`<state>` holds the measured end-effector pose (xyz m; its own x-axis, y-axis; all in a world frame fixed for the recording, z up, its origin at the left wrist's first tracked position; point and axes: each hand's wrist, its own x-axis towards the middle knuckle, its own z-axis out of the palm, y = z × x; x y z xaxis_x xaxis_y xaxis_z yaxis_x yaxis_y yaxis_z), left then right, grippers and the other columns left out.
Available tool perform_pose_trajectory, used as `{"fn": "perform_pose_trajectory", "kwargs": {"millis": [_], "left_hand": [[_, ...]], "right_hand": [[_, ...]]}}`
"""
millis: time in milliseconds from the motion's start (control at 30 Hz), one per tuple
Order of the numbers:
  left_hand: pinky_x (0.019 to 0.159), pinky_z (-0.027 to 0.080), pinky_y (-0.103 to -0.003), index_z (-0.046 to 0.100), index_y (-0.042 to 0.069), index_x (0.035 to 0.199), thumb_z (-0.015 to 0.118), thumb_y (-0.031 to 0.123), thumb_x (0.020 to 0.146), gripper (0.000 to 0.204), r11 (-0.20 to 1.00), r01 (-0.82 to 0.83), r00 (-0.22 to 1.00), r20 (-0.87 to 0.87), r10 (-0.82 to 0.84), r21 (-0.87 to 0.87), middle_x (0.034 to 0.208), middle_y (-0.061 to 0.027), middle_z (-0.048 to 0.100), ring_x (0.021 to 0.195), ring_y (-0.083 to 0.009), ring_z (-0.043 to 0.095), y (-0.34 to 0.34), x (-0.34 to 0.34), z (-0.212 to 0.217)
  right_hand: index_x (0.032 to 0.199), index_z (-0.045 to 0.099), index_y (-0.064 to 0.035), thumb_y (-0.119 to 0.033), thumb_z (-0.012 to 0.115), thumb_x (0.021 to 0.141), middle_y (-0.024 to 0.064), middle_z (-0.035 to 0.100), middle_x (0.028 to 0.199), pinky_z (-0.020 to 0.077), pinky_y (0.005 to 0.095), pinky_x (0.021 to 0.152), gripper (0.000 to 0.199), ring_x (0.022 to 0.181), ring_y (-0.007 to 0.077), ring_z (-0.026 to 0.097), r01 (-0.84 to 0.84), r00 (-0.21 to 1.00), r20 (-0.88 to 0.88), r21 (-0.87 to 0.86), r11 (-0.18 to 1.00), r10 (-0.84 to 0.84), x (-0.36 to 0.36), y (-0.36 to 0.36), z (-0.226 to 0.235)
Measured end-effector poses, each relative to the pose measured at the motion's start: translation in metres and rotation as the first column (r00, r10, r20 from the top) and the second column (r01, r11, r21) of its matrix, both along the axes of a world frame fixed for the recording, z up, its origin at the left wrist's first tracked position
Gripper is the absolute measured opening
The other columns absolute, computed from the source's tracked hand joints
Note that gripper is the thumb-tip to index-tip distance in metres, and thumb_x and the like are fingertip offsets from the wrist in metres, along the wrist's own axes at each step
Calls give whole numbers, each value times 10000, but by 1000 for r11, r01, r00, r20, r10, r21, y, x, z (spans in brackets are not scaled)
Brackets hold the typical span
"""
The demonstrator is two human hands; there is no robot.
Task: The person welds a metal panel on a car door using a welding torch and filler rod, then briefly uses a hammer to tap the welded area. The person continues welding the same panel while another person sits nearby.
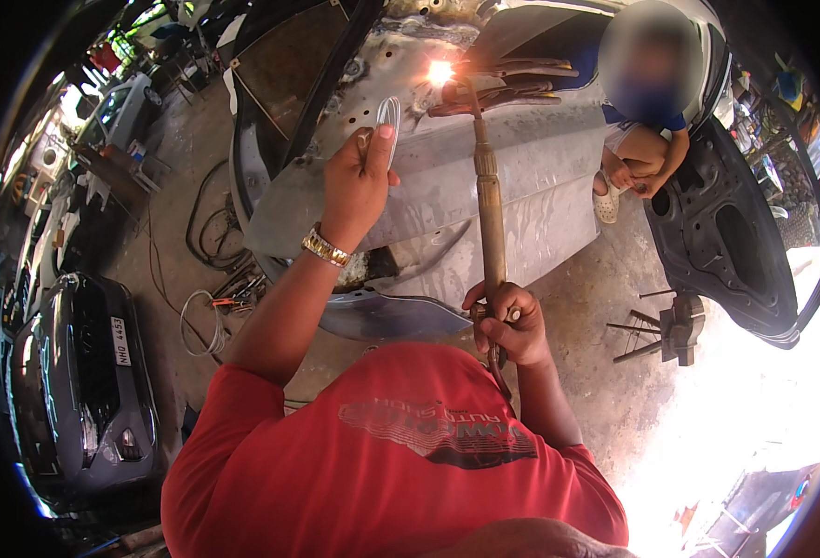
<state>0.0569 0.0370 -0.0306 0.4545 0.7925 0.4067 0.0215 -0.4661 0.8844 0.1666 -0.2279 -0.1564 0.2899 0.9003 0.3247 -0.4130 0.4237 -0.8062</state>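
Observation:
My right hand (514,325) is wrapped round the valve end of a long brass-coloured gas torch (490,205). From its bent tip a bright flame (440,73) plays on the bare metal of a car body (382,79); glare hides the heated spot. Raised to the left of the torch, my left hand (358,181) grips a looped coil of thin silvery wire (390,116), thumb pressed over it. Right of the flame, several long-handled clamps (521,70) sit against the panel. Below them slopes a dull grey car panel (428,200).
Another person (647,121) crouches close at the right, hands together, beside a detached dark car door (721,219). A bench vise (681,330) stands on the floor there. At left are hoses (207,219), a cable coil (200,325) and a dark car (84,372).

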Motion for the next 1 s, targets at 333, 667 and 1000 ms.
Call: {"fn": "perform_pose_trajectory", "kwargs": {"millis": [333,667,1000], "left_hand": [[517,498,-275,623,47,848,590,464,1089,483,1000,-3,1000,-8,3,-2,626,-2,557,552,-105,664,0,0,1],[518,493,-273,617,47,846,589,446,1092,470,1000,-3,1000,-3,3,-15,630,-6,557,555,-102,659,1,0,0],[510,493,-276,611,46,838,596,449,1089,475,1000,-4,1000,2,4,-26,629,-7,550,547,-109,661,1,0,0]], "right_hand": [[856,510,-78,159,604,893,132,639,803,579,361,887,257,663,167,708,-23,1000,-17,-43,999,23,0,-2,10],[871,509,-72,152,607,895,196,647,935,591,335,834,246,652,147,705,-25,999,-27,-52,998,24,-1,-3,11],[880,516,-52,151,606,902,285,628,1129,588,258,642,223,645,128,709,-29,999,-42,-28,999,28,-2,-2,10]]}}
